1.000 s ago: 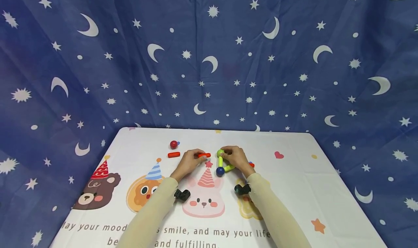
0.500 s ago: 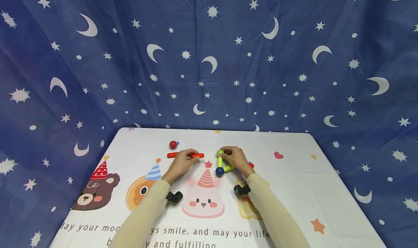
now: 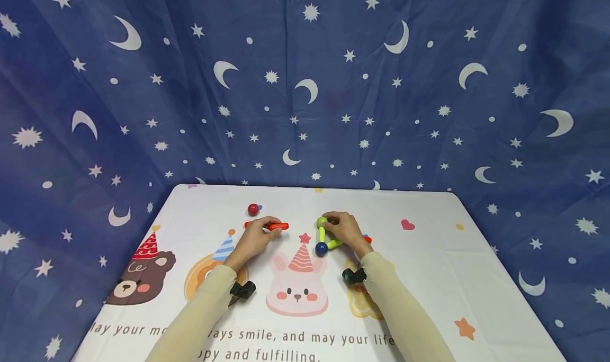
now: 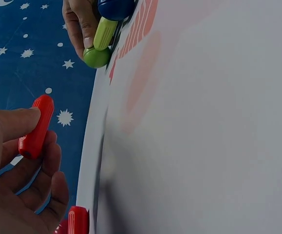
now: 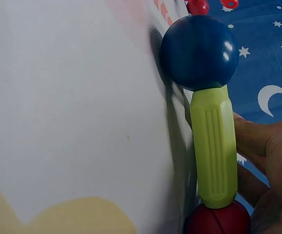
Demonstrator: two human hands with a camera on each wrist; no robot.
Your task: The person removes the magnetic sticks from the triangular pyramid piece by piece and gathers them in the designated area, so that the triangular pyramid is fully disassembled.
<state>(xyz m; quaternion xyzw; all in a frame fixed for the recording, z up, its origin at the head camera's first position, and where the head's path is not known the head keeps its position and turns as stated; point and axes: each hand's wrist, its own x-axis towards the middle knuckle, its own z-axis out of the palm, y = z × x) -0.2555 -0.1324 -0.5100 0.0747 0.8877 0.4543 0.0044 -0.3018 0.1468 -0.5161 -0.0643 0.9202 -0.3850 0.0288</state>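
moved left: left hand [image 3: 255,237] and its pinched red rod [image 3: 279,226], now well apart from the green ball [image 3: 321,222].
right hand [image 3: 345,228] pinches that ball; a steady hold should keep its joined yellow-green rod [image 3: 322,235] from twisting.

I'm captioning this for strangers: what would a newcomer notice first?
Probably the dark blue moon-and-star curtain, filling the background. Next, the blue ball joining two lime-green rods beside the right hand, then the red rod pinched in the left hand.
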